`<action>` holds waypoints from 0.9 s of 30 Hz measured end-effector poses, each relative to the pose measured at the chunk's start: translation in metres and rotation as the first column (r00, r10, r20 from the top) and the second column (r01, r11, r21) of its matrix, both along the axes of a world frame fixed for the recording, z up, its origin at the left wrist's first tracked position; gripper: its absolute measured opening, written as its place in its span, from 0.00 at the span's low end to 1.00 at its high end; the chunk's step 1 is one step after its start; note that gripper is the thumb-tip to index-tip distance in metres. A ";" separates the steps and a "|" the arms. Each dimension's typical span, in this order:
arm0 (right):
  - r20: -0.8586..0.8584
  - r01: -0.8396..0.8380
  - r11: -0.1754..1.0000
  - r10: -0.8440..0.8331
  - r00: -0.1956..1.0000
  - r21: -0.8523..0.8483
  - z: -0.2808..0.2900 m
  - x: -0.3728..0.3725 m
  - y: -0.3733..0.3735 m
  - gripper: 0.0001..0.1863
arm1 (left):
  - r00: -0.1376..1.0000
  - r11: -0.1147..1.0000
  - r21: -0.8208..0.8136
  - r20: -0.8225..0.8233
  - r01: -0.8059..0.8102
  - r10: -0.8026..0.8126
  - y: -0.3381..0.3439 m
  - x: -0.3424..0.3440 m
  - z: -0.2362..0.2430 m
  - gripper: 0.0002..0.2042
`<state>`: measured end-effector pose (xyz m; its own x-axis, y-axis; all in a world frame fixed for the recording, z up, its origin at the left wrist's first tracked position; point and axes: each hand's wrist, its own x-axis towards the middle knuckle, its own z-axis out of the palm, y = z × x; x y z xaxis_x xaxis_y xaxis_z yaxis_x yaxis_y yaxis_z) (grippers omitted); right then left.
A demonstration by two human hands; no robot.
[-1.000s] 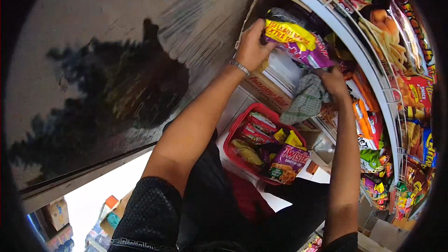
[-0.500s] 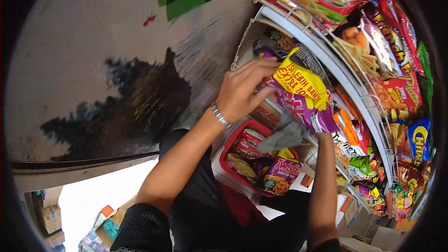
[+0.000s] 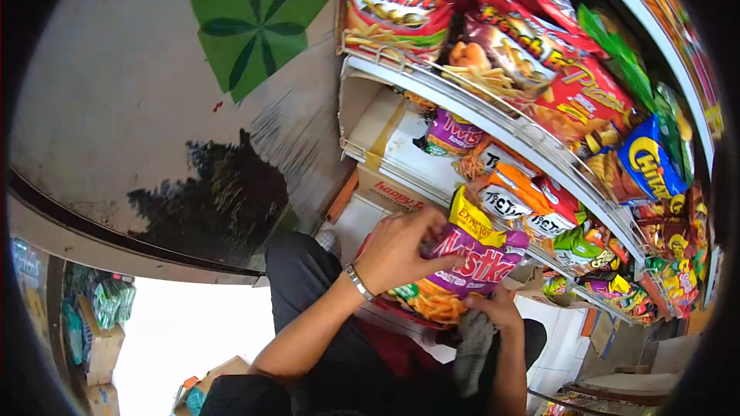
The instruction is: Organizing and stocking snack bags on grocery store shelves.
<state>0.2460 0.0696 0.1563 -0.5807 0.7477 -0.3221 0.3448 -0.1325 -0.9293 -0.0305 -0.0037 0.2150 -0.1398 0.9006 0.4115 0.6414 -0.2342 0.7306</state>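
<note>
A plump purple snack bag (image 3: 470,262) with a yellow top band and a picture of orange crisps is held in front of my lap. My left hand (image 3: 401,254) grips its upper left side, thumb across the front and fingers curled near the top. At the lower right, my right hand (image 3: 499,310) has its thumb on the bag's front. A grey cloth (image 3: 473,350) hangs below that hand, pressed against the palm. Behind the bag, a red basket is mostly hidden.
On the middle shelf lie another purple bag (image 3: 453,132) and orange and white bags (image 3: 512,192). Large red snack bags (image 3: 405,8) fill the shelf above, behind a wire rail. A cardboard box (image 3: 385,185) sits low beside the shelf. To the left stands a painted panel (image 3: 116,100).
Both hands have brought a purple bag down from the shelf to over my lap. The cloth has come down with my right hand. My view has shifted, showing more of the shelves.
</note>
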 end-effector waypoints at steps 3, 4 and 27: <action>-0.129 0.024 0.974 -0.054 0.990 -0.224 -0.009 0.032 0.003 0.29 | 0.847 0.928 -0.237 0.515 0.287 -0.130 0.006 0.016 -0.033 0.40; -0.102 0.038 0.970 -0.064 0.993 -0.240 -0.016 0.040 0.005 0.27 | 0.690 0.850 -0.269 0.710 0.452 -0.142 0.007 0.022 -0.041 0.44; -0.096 0.171 0.975 -0.185 0.978 -0.143 -0.081 0.072 0.039 0.24 | 0.575 0.723 -0.473 0.808 0.503 0.129 0.036 0.052 -0.103 0.48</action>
